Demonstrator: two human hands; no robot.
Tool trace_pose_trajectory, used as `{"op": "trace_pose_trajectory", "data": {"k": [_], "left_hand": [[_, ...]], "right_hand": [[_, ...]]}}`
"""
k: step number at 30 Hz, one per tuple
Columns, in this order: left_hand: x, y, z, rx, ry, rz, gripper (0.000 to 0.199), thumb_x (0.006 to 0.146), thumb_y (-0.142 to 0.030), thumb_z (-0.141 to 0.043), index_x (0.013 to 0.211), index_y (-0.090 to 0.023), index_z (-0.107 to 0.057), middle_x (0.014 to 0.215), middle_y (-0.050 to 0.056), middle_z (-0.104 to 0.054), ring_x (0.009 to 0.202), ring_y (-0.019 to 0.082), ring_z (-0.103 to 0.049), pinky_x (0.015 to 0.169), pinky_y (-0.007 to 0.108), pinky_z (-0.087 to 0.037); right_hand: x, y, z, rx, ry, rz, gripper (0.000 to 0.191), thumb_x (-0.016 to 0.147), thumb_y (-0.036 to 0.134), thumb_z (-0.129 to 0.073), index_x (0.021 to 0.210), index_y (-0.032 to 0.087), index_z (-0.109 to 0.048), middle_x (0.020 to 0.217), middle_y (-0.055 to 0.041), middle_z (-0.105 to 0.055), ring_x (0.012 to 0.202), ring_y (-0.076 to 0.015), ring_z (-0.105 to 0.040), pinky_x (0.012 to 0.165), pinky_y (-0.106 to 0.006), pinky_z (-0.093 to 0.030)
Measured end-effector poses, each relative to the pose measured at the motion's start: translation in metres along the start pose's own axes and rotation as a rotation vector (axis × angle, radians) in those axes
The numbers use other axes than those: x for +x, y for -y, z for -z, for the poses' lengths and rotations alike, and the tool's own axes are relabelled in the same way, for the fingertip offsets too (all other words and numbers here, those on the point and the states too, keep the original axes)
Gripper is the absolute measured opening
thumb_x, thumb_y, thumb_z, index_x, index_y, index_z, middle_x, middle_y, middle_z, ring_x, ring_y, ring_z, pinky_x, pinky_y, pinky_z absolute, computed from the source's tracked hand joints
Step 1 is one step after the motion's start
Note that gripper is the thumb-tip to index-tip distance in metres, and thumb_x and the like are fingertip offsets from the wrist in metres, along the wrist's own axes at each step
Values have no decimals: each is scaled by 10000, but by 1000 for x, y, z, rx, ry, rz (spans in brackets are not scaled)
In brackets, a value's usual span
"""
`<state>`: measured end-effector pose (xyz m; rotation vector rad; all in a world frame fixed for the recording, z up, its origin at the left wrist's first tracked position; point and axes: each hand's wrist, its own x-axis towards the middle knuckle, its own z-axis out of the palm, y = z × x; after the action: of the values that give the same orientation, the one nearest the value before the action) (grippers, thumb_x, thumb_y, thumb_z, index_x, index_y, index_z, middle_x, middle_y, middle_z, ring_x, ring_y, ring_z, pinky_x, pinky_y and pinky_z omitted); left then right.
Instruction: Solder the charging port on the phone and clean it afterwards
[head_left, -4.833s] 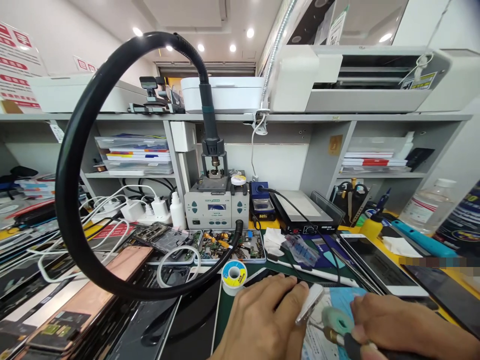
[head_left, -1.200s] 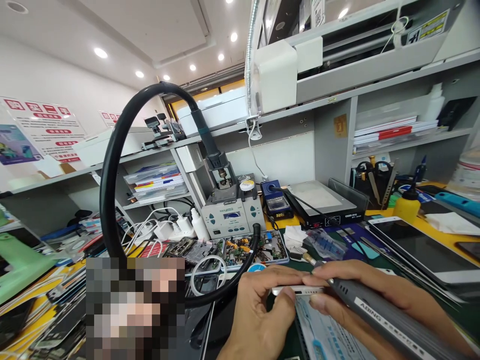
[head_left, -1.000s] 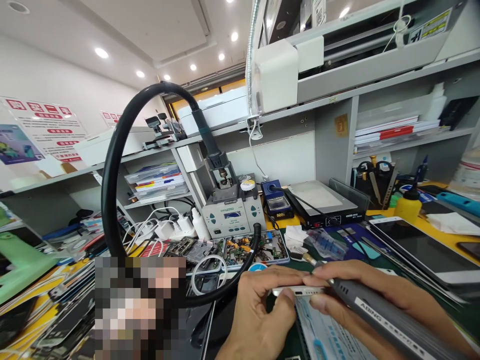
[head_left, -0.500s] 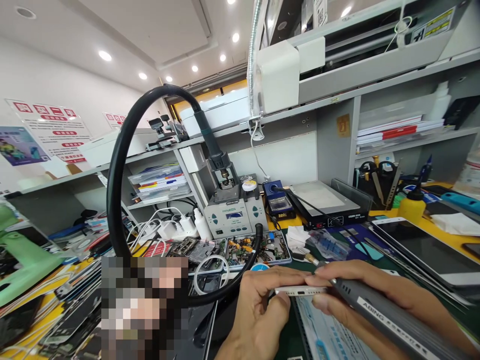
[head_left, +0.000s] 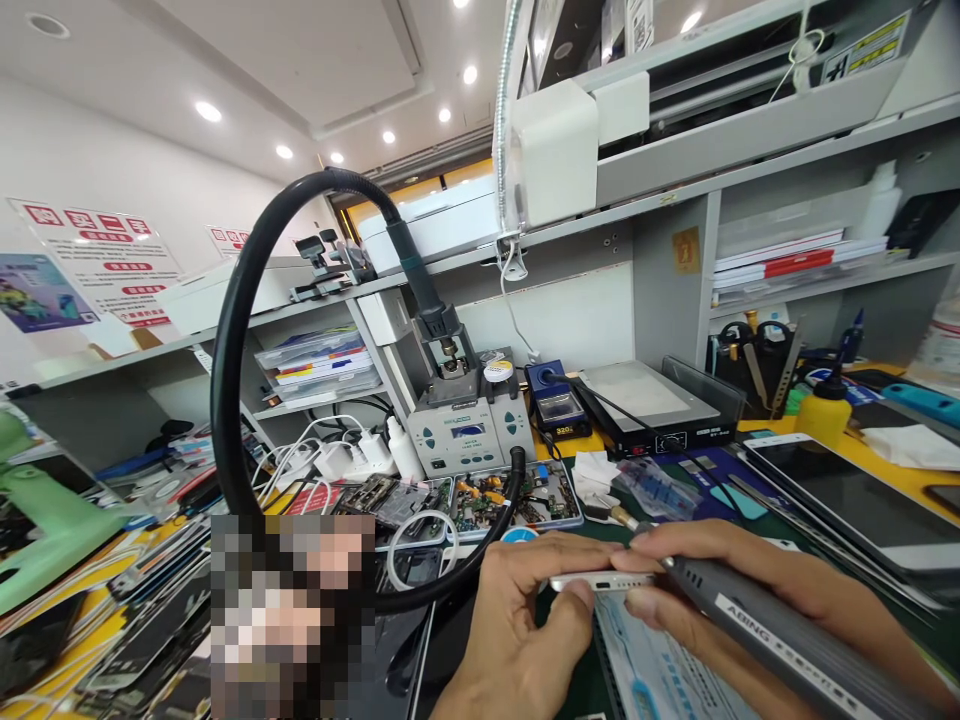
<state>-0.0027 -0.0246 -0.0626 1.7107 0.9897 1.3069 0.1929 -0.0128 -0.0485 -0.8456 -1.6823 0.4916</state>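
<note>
A slim, light-coloured smartphone [head_left: 604, 581] is held edge-on at the lower middle, its charging port and speaker holes facing me. My left hand [head_left: 521, 620] is closed on its left end, thumb on the near edge and fingers over the top. At the other end, the fingers and thumb of my right hand [head_left: 750, 570] grip the phone. A thick grey pen-shaped tool [head_left: 780, 635] marked ABING lies across that same hand, its narrow tip close to the phone; whether they touch I cannot tell. Below is a blue-and-white printed sheet [head_left: 667, 670].
Behind stands a hot air station [head_left: 472, 440] with a looping black hose [head_left: 225, 350]. A tray of circuit boards [head_left: 551, 495], a heating plate [head_left: 660, 400] and a yellow bottle [head_left: 823, 415] lie beyond my hands. A white-framed tablet [head_left: 840, 490] is at right; phone parts [head_left: 161, 620] crowd the left.
My left thumb has shifted slightly right along the phone's near edge. Both hands otherwise keep the same hold, and the tool stays in place.
</note>
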Motion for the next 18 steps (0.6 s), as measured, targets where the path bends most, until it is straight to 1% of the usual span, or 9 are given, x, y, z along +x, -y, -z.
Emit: {"op": "trace_pose_trajectory", "data": {"k": [3, 5, 8, 10, 14, 18], "left_hand": [[-3, 5, 2, -29, -37, 37, 394, 938, -499, -588, 1067, -201, -811, 1145, 127, -786, 1127, 355, -697, 1009, 508, -535], [-5, 10, 5, -53, -60, 64, 408, 940, -514, -569, 1056, -212, -818, 1142, 118, -786, 1125, 370, -693, 1001, 528, -537], [-7, 15, 7, -81, -70, 73, 434, 939, -526, -538, 1040, -219, -828, 1143, 112, -786, 1119, 390, -689, 990, 553, -536], [-7, 17, 8, -92, -67, 67, 443, 936, -524, -530, 1050, -216, -828, 1148, 113, -784, 1125, 395, -685, 992, 558, -533], [-8, 19, 9, -87, -63, 63, 417, 927, -496, -547, 1073, -217, -819, 1171, 111, -777, 1150, 391, -676, 1009, 548, -527], [-8, 15, 10, -65, -26, 42, 386, 925, -461, -579, 1114, -210, -803, 1198, 114, -768, 1163, 381, -675, 1001, 528, -542]], "right_hand": [[1, 0, 1, -15, 35, -10, 174, 812, 332, -750, 986, 325, -739, 869, 23, -814, 733, -207, -792, 528, -181, -596], [2, -1, 2, -24, 41, 6, 166, 822, 326, -741, 988, 334, -732, 868, 36, -813, 718, -195, -790, 513, -170, -587], [3, -1, 4, -40, 14, 62, 217, 809, 289, -764, 1011, 347, -708, 875, 67, -806, 694, -148, -777, 580, -135, -592], [4, 0, 5, -58, 30, 87, 242, 805, 266, -776, 1022, 336, -695, 896, 67, -804, 709, -136, -776, 618, -123, -595], [6, 1, 5, -85, 51, 106, 244, 816, 239, -770, 1026, 326, -682, 913, 66, -801, 733, -135, -779, 630, -122, -597], [3, 2, 2, -42, 16, 80, 236, 821, 234, -752, 1021, 338, -684, 898, 73, -793, 723, -127, -769, 629, -125, -589]]}}
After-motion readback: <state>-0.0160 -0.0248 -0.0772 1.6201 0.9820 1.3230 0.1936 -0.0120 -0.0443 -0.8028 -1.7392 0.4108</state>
